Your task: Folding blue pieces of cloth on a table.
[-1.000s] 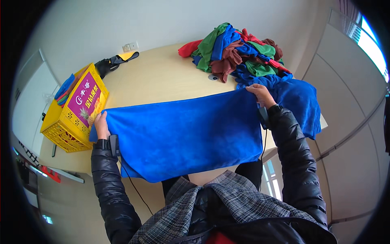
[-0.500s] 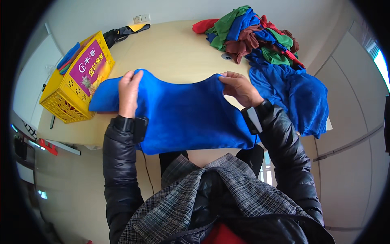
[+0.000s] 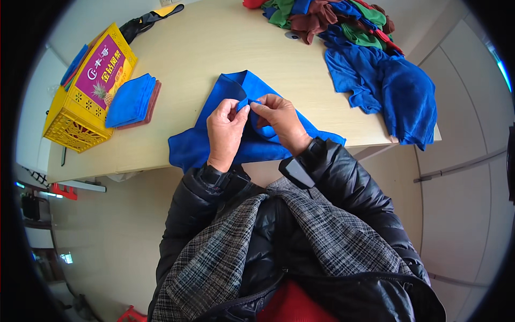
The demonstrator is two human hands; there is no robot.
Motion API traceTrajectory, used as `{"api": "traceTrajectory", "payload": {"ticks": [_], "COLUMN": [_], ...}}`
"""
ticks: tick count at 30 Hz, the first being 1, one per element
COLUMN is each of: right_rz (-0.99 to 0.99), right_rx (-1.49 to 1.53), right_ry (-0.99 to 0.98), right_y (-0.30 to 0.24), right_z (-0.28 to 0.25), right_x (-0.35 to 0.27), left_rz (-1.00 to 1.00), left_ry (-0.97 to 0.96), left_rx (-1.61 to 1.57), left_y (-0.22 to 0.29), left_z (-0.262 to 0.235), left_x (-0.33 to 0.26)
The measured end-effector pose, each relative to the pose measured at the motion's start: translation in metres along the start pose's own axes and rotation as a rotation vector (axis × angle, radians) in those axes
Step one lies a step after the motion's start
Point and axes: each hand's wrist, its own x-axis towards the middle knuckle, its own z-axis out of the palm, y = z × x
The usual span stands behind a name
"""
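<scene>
A blue cloth (image 3: 193, 140) lies partly on the table near its front edge, its upper part bunched up toward the middle. My left hand (image 3: 226, 131) is closed and pinches the cloth's edge. Right beside it, my right hand (image 3: 283, 119) pinches the same cloth, so the two sets of fingertips nearly meet. Behind the hands a fold of the cloth stands up and opens like a pocket. To the left, a folded blue cloth (image 3: 131, 99) rests on a folded brown cloth (image 3: 154, 103).
A yellow plastic crate (image 3: 80, 115) with folded cloths inside stands at the left of the table (image 3: 188, 59). Behind it lies a black and yellow item (image 3: 145, 24). A heap of mixed-colour cloths (image 3: 343, 21) fills the far right, with loose blue cloths (image 3: 405, 91) draping over the edge.
My hands have come together from far apart, bringing the held edges of the blue cloth inward. The folded stack beside the crate is now uncovered. The view has shifted.
</scene>
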Motion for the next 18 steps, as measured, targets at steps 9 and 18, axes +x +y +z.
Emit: {"api": "traceTrajectory", "payload": {"ticks": [9,18], "right_rz": [-0.150,-0.260], "right_rx": [-0.150,-0.364], "right_ry": [0.124,0.179], "right_y": [0.008,0.010], "right_z": [0.008,0.009], "right_x": [-0.016,-0.017], "left_rz": [0.117,0.247], "left_ry": [0.041,0.013], "left_rx": [0.187,0.318], "left_y": [0.020,0.024], "left_z": [0.006,0.005], "left_x": [-0.013,-0.012]}}
